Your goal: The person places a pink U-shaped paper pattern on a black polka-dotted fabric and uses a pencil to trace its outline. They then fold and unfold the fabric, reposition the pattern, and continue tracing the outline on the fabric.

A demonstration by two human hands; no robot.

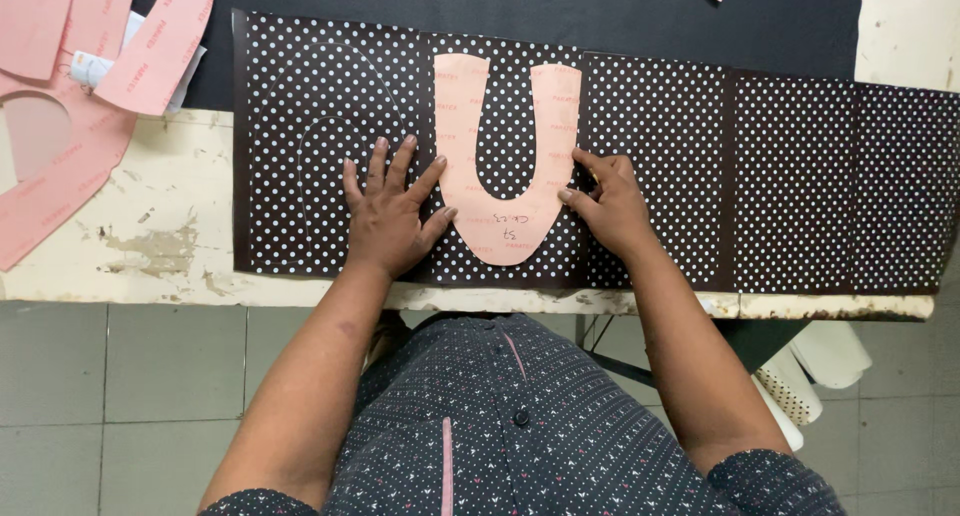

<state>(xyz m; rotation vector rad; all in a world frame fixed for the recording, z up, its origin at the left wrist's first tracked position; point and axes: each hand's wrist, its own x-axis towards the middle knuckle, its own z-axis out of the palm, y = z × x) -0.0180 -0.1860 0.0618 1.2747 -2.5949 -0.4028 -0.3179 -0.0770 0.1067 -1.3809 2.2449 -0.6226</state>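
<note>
A pink U-shaped paper pattern lies flat on a strip of dark fabric with white dots. My left hand rests flat on the fabric with fingers spread, its index finger and thumb touching the pattern's left edge. My right hand is at the pattern's right edge, fingers curled, with fingertips on that edge. A faint traced outline of the same shape shows on the fabric left of my left hand.
The worn white table has a chipped front edge near my body. Several pink paper patterns lie at the left. Black material covers the table behind the fabric. Rolled dotted material sits under the table at right.
</note>
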